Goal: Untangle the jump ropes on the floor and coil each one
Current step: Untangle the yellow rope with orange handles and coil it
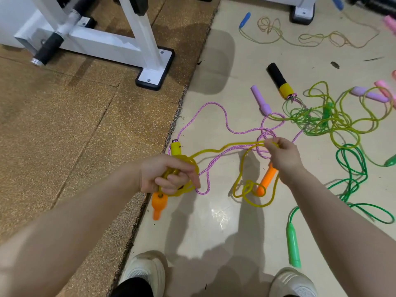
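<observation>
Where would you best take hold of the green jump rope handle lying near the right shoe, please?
Grip the green handle around its long straight body, coming down from above with fingers across its width. It lies flat on the floor, nearly upright in the view, with open floor either side. Its cord leaves the far end, so avoid that end.

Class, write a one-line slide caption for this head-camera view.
Left hand grips coiled yellow rope with an orange handle; right hand pinches its free length.
</observation>
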Tool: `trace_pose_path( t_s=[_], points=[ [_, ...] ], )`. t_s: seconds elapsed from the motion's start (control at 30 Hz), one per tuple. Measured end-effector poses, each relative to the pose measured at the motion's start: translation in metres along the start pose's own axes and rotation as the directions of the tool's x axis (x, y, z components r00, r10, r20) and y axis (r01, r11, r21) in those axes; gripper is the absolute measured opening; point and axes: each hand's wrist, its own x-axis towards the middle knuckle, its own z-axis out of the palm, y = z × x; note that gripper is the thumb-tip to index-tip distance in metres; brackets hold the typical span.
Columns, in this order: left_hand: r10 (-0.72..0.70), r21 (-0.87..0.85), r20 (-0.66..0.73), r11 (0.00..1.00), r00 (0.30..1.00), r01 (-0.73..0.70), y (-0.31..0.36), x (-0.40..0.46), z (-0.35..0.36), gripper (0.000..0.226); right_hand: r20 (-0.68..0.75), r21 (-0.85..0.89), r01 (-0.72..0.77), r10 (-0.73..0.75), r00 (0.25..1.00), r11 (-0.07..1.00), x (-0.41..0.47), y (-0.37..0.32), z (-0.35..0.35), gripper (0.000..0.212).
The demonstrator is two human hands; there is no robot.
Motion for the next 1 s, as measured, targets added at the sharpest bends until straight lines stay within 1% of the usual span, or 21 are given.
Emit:
trace_pose_path(
  t_s=[0.03, 0.1, 0.13, 0.17, 0.2, 0.23, 0.27, 0.3, 0.33, 0.37, 0.43, 0.5, 0.53, 0.6, 0.67, 0.73, 0.77, 0.83, 0.87, 0.93, 1.0],
  points=[
    [0.036, -0.054, 0.16, 0.998, 0.986, -0.028, 0.003, 0.001, 0.002, 0.031, 0.013, -0.112, 0.036, -0.034, 0.999, 0.993, 0.0, 0.008, 0.001, 0.016],
    [0.219, -0.323, 0.426, 0.943, 0.878, -0.078, 0.009, 0.007, 0.004, 0.037, 0.138, -0.367, 0.137, -0.092, 0.986, 0.92, -0.008, 0.023, 0.009, 0.018],
    [0.332, -0.456, 0.452, 0.884, 0.828, -0.105, 0.013, 0.008, 0.004, 0.038, 0.223, -0.469, 0.203, -0.108, 0.969, 0.859, -0.014, 0.028, 0.015, 0.02],
    [0.434, -0.555, 0.414, 0.817, 0.8, -0.156, 0.018, 0.009, 0.003, 0.039, 0.325, -0.541, 0.274, -0.103, 0.94, 0.795, -0.022, 0.031, 0.022, 0.023],
    [0.501, -0.612, 0.326, 0.758, 0.802, -0.225, 0.023, 0.01, 0.005, 0.039, 0.442, -0.577, 0.353, -0.082, 0.893, 0.737, -0.033, 0.031, 0.03, 0.024],
    [0.536, -0.622, 0.186, 0.713, 0.823, -0.324, 0.027, 0.013, 0.005, 0.039, 0.564, -0.584, 0.434, -0.041, 0.825, 0.686, -0.047, 0.029, 0.038, 0.023],
    [0.526, -0.57, -0.042, 0.686, 0.85, -0.452, 0.032, 0.011, 0.005, 0.041, 0.675, -0.56, 0.512, 0.0, 0.738, 0.651, -0.059, 0.026, 0.047, 0.021],
    [0.494, -0.476, -0.29, 0.669, 0.82, -0.571, 0.033, 0.011, -0.001, 0.043, 0.759, -0.522, 0.576, 0.033, 0.651, 0.629, -0.071, 0.02, 0.055, 0.02],
    [0.445, -0.38, -0.488, 0.666, 0.751, -0.642, 0.032, 0.011, -0.008, 0.045, 0.812, -0.478, 0.622, 0.043, 0.582, 0.62, -0.081, 0.012, 0.062, 0.024],
    [0.391, -0.338, -0.608, 0.66, 0.691, -0.671, 0.03, 0.011, -0.018, 0.044, 0.846, -0.429, 0.652, 0.025, 0.532, 0.625, -0.089, 0.001, 0.066, 0.028],
    [0.291, -0.314, -0.73, 0.66, 0.618, -0.682, 0.023, 0.011, -0.034, 0.04, 0.878, -0.332, 0.689, -0.055, 0.475, 0.645, -0.095, -0.024, 0.067, 0.025],
    [0.221, -0.21, -0.798, 0.77, 0.56, -0.603, 0.017, 0.009, -0.04, 0.039, 0.902, -0.25, 0.72, -0.115, 0.416, 0.647, -0.1, -0.055, 0.064, 0.018],
    [0.219, -0.128, -0.804, 0.843, 0.552, -0.522, 0.015, 0.008, -0.04, 0.035, 0.915, -0.216, 0.741, -0.134, 0.382, 0.635, -0.101, -0.071, 0.063, 0.018],
    [0.252, 0.059, -0.766, 0.943, 0.591, -0.327, 0.014, 0.012, -0.027, 0.021, 0.919, -0.163, 0.779, -0.195, 0.344, 0.606, -0.102, -0.096, 0.062, 0.018],
    [0.269, 0.168, -0.704, 0.962, 0.657, -0.215, 0.015, 0.017, -0.004, 0.028, 0.844, -0.145, 0.793, -0.344, 0.411, 0.592, -0.095, -0.111, 0.061, 0.015],
    [0.23, 0.141, -0.583, 0.973, 0.779, -0.182, 0.02, 0.02, 0.02, 0.057, 0.648, -0.136, 0.784, -0.544, 0.533, 0.606, -0.083, -0.118, 0.057, 0.01],
    [0.21, 0.114, -0.495, 0.978, 0.843, -0.176, 0.024, 0.021, 0.031, 0.074, 0.531, -0.146, 0.766, -0.604, 0.594, 0.626, -0.077, -0.118, 0.054, 0.008],
    [0.193, 0.065, -0.281, 0.981, 0.94, -0.182, 0.03, 0.021, 0.043, 0.098, 0.348, -0.146, 0.694, -0.62, 0.703, 0.705, -0.066, -0.114, 0.048, 0.02],
    [0.207, 0.043, -0.154, 0.978, 0.966, -0.203, 0.031, 0.019, 0.043, 0.102, 0.308, -0.124, 0.645, -0.588, 0.748, 0.754, -0.061, -0.11, 0.046, 0.026],
    [0.295, 0.009, 0.095, 0.955, 0.951, -0.297, 0.035, 0.015, 0.04, 0.089, 0.343, -0.08, 0.536, -0.482, 0.806, 0.84, -0.057, -0.099, 0.045, 0.031],
    [0.393, -0.027, 0.227, 0.917, 0.891, -0.398, 0.038, 0.011, 0.035, 0.063, 0.465, -0.054, 0.424, -0.353, 0.812, 0.904, -0.059, -0.082, 0.049, 0.036]
  ],
)
